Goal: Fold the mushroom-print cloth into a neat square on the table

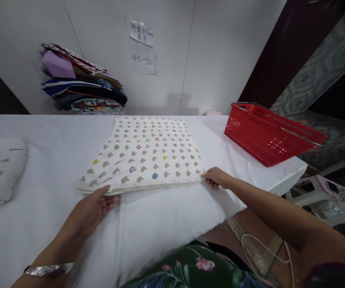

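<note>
A folded cream cloth (148, 154) printed with small grey and coloured mushrooms lies flat in the middle of the white table (55, 132). My left hand (92, 208) rests at the cloth's near left edge, fingers stretched toward it, holding nothing. At the near right corner, my right hand (216, 177) has its fingers curled and pinching the edge of the cloth.
A stack of folded coloured fabrics (80, 82) leans against the back wall. A red plastic basket (270, 132) sits tilted on the table's right end. Another folded pale cloth (0, 170) lies at the left edge. Paper notes (142, 48) hang on the wall.
</note>
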Available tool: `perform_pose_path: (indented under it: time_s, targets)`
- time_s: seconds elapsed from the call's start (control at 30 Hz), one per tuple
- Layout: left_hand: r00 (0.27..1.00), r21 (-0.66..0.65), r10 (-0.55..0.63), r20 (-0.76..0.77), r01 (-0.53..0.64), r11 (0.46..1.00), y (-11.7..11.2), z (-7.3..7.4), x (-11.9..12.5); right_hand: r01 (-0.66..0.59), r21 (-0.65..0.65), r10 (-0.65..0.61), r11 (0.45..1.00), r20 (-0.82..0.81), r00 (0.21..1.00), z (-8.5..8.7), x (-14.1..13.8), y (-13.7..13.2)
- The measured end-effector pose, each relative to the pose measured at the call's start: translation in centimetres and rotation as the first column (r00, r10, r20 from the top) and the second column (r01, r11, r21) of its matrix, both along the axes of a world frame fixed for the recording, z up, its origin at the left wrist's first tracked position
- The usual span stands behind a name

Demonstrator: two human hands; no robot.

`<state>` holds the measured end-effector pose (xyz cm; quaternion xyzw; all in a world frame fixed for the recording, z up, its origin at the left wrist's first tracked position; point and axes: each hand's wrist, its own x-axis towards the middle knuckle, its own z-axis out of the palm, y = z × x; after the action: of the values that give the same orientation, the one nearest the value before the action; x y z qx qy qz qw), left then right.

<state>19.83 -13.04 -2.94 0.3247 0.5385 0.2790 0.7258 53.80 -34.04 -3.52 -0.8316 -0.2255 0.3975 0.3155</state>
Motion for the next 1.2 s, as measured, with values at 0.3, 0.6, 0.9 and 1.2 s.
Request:
perform_pose_path:
  time_s: [0.3,0.6,0.9,1.2]
  targets:
    - [0.999,0.042,-0.007,0.037,0.006,0.999,0.0,-0.2,-0.3,-0.040,-0.104,0.039,0.994,-0.011,0.999,0.6,-1.5,-0.1]
    - [0.998,0.103,0.016,0.068,-0.023,0.994,-0.1,-0.5,-0.6,0.233,0.242,-0.152,0.942,-0.311,0.938,2.1,-0.8,-0.9]
    - [0.999,0.082,0.012,0.053,-0.016,0.996,0.2,-0.4,-0.8,0.214,0.332,-0.147,0.919,-0.218,0.965,3.1,-0.9,-1.2]
    - [0.998,0.032,0.031,0.059,-0.033,0.999,2.4,1.1,0.4,-0.029,0.200,0.094,0.979,-0.324,0.941,2.7,1.0,0.1]
